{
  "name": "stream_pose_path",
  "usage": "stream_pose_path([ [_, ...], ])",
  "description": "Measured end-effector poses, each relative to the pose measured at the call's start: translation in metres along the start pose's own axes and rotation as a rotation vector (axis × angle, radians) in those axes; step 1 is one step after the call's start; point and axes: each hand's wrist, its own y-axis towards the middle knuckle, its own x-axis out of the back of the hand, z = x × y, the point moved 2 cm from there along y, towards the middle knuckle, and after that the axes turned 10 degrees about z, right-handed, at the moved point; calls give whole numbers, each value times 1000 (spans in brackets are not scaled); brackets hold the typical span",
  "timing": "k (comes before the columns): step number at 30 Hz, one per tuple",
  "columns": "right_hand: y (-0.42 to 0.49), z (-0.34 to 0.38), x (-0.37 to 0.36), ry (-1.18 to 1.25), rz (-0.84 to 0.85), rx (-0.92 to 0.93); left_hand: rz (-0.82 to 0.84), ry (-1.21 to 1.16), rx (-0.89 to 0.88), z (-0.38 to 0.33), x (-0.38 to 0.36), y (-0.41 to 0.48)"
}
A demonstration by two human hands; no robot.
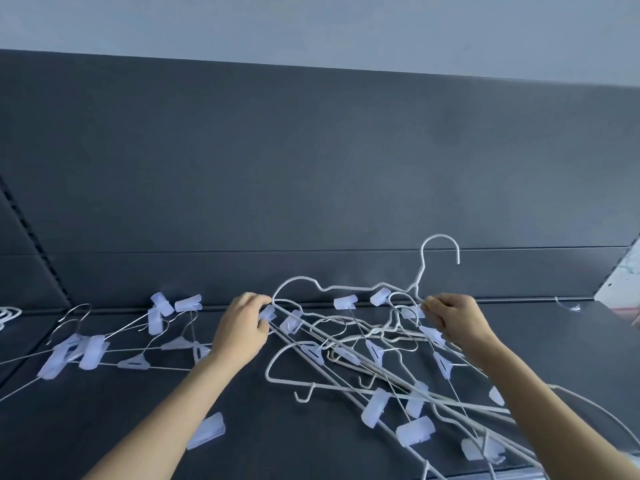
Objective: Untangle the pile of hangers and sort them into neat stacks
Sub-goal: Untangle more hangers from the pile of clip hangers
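Nearest my camera, the left forearm point(166, 410) and right forearm point(540, 407) rise from the bottom edge toward the middle of the frame. Between the two hands I see one white wire hanger point(421, 268) lifted off the heap, its hook pointing up right of centre. The left hand point(242, 327) has its fingers curled round the rounded shoulder end of that hanger, just left of centre. The right hand point(453, 323) pinches the wire where the neck meets the shoulders, fingers bent tightly.

Below and between the hands, spreading into the lower right corner, lies the tangled pile of hangers point(377, 362): white wire frames and thin metal bars carrying pale translucent clips, crossed over one another at many angles. I cannot tell how many there are.

At middle left a separate group of clip hangers point(91, 351) lies more nearly side by side, hooks pointing toward the back. One loose clip point(206, 430) lies alone at lower centre-left, beside the left forearm. At the far left edge, part of some white hangers point(8, 313) shows.

Everything lies on a dark grey bench point(104, 431). A dark back panel point(311, 168) stands behind it, with a pale wall point(311, 26) above.
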Motion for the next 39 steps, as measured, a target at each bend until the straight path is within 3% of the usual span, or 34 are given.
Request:
stream_pose_path([
  [6, -15, -6, 17, 72, 144, -43, -199, 153, -466, -82, -15, 8],
  [9, -25, -5, 22, 127, 223, -58, -121, 189, -552, -106, -27, 10],
  [15, -31, -11, 35, 217, 261, -129, 152, -23, -356, -104, -41, 11],
  [19, -16, -44, 66, -293, 111, -176, 299, 8, -173, -74, -38, 10],
  [25, -13, -82, 53, -742, 193, -241, 336, -74, -19, -29, -36, 4],
  [29, -6, -82, 50, -763, 169, -169, 369, -121, -15, -23, -40, 6],
  [32, -5, -72, 59, -623, 135, -73, 391, -219, -28, -29, -42, 10],
  [34, -6, -67, 72, -573, 50, -29, 404, -237, -33, -34, -45, 15],
  [39, -17, -87, 120, -719, -149, -18, 425, -245, -62, -52, -52, 25],
])
